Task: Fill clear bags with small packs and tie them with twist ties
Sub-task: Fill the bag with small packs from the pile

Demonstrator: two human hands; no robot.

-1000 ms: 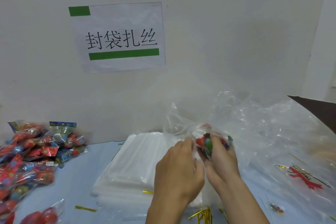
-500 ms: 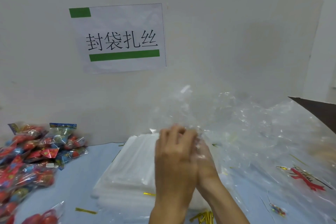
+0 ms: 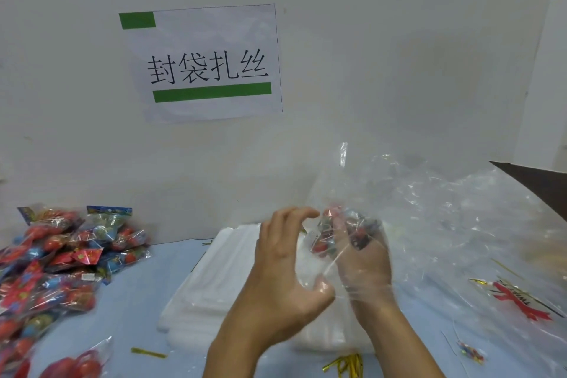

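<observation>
Right hand (image 3: 363, 258) sits inside thin crinkly clear plastic bag (image 3: 343, 193), fingers curled round small glossy red-and-blue packs (image 3: 331, 235), held above flat stack of white plastic bags (image 3: 214, 279). Left hand (image 3: 285, 267) outside the bag, fingers arched, thumb pressing the film. Heap of shiny packs (image 3: 61, 261) left on pale blue worktop (image 3: 135, 301); gold twist ties (image 3: 346, 365) near wrists.

Both forearms rise from the lower edge and the hands meet at mid-frame: the left hand (image 3: 282, 273) arches its fingers and thumb in an open C, gripping nothing that shows, while the right hand (image 3: 363, 258), palm toward it, curls its fingers round small packs (image 3: 331, 233).
</observation>
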